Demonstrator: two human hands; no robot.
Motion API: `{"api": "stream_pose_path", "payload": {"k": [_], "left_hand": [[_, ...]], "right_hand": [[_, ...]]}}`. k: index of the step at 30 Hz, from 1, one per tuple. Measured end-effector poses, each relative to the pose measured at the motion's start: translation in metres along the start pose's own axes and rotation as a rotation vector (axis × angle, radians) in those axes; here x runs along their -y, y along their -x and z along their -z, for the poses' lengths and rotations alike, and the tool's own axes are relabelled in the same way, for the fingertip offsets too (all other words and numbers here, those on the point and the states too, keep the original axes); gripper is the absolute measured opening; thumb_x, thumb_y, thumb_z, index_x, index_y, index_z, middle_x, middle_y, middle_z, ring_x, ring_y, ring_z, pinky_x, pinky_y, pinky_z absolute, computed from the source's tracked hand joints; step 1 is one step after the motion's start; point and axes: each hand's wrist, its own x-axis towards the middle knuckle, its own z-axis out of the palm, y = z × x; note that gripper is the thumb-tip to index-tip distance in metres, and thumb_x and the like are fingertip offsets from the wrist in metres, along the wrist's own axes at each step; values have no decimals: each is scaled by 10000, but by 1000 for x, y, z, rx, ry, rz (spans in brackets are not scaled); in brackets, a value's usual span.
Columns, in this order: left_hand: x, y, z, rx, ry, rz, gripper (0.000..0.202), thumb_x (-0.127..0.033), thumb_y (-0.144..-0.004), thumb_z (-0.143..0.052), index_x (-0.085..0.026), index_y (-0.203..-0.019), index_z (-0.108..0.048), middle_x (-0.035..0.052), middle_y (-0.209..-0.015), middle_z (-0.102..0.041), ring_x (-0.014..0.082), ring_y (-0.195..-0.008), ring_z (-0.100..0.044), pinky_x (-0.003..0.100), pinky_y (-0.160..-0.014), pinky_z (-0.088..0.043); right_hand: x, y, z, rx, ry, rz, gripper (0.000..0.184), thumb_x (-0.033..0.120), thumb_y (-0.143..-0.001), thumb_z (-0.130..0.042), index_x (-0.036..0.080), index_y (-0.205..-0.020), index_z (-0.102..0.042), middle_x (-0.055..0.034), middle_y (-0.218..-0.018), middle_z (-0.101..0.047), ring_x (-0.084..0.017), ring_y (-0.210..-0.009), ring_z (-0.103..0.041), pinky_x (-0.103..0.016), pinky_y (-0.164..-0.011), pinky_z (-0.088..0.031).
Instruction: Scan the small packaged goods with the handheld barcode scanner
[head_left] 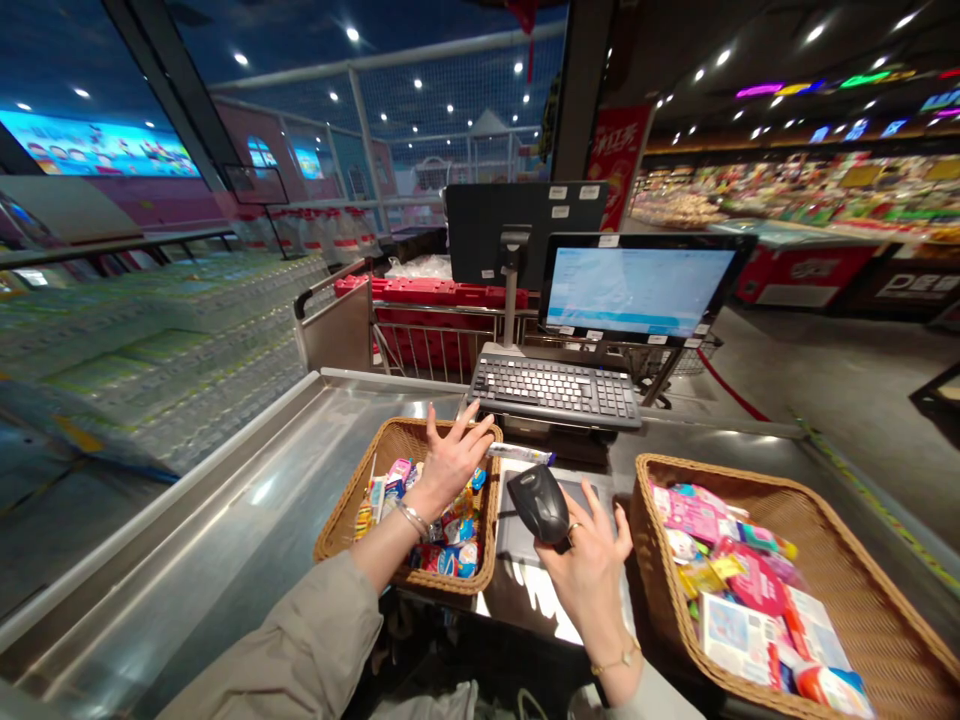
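My left hand (452,462) is open with fingers spread, above the far right corner of a small wicker basket (327,535) of colourful packaged snacks (457,558). Nothing shows in its grip. Just right of its fingertips lies a slim white packet with a purple end (525,455). My right hand (586,560) has thumb and forefinger closed at the back of a black barcode scanner (538,503), its other fingers stretched out. The scanner's lower part is hidden. Beneath it is a grey panel (517,540) set in the counter.
A larger wicker basket (892,620) with packaged sweets and boxes stands on the right. A black keyboard (555,388) and a lit monitor (637,288) are ahead. The metal counter (247,520) has a raised edge at left. Beyond are a trolley with red crates (442,292) and stacked bottles (172,350).
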Motion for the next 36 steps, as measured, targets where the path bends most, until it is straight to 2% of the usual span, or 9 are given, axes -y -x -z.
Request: {"api": "stream_pose_path", "payload": {"k": [13, 23, 32, 36], "left_hand": [[-5, -1, -3, -39, -8, -15, 230, -194, -948, -498, -257, -1109, -649, 47, -1346, -601, 269, -1394, -378, 686, -1099, 174], [-10, -7, -3, -83, 1, -37, 230, -192, -957, -481, -246, -1088, -662, 68, -1326, -614, 273, -1383, -394, 676, -1098, 178], [-21, -20, -10, -95, 50, -66, 217, -224, -953, -496, -245, -1089, -663, 87, -1319, -617, 286, -1390, -381, 706, -1092, 142], [-30, -29, -13, -110, 66, -84, 212, -237, -956, -497, -245, -1097, -656, 74, -1329, -611, 280, -1391, -379, 700, -1099, 135]], "right_hand": [[1, 6, 4, 3, -12, 9, 140, 221, -763, -593, 236, -895, -639, -31, -1205, -670, -299, -1345, -410, -592, -1108, -126], [-2, 8, 10, 0, 21, 5, 126, 244, -780, -574, 231, -877, -654, -39, -1211, -668, -306, -1332, -416, -585, -1107, -123], [-24, 12, 20, -99, 190, -42, 288, 277, -793, -546, 212, -1055, -647, -56, -1215, -665, -318, -1338, -395, -567, -1096, -160], [-38, 16, 27, -120, 242, -98, 270, 294, -801, -530, 210, -1018, -666, -72, -1235, -653, -335, -1338, -384, -583, -1091, -134]]}}
